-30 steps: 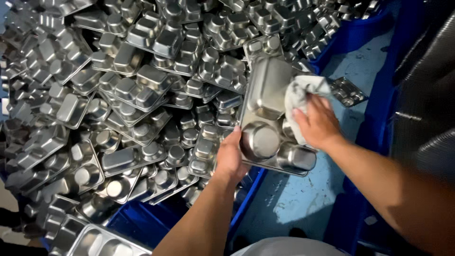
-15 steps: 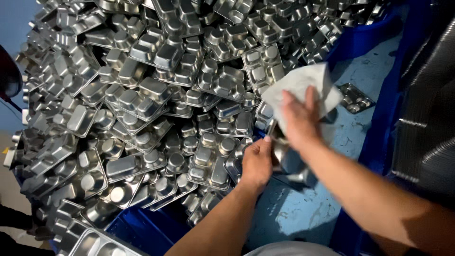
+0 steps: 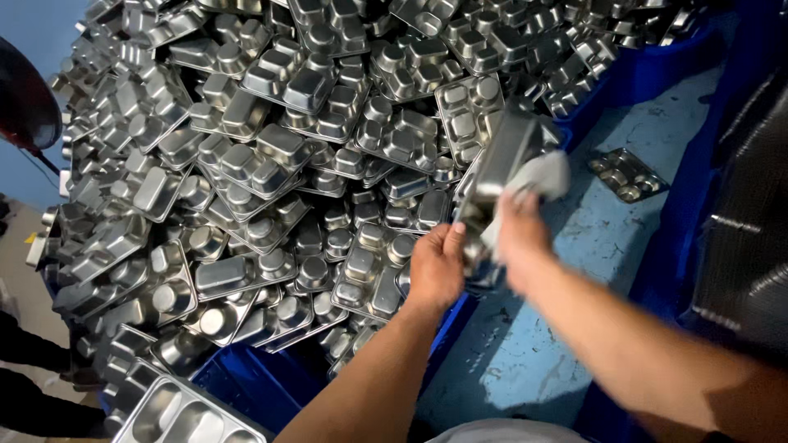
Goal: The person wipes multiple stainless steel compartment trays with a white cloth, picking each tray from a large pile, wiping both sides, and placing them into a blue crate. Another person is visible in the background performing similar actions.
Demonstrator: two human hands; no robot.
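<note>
My left hand grips the near end of a steel compartment tray, which is tilted on edge above the pile. My right hand presses a white cloth against the tray's right face; the hand is motion-blurred. A large heap of identical steel compartment trays lies upside down, filling the left and top of the view.
Blue bins hold the heap. A pale blue floor patch at right carries one loose tray. A dark ribbed surface stands at far right. Another tray lies face up at the bottom left.
The tray has turned from flat and face-on to edge-on and upright. The cloth, spread over its top half a second ago, is now bunched against its side as my right hand slid down.
</note>
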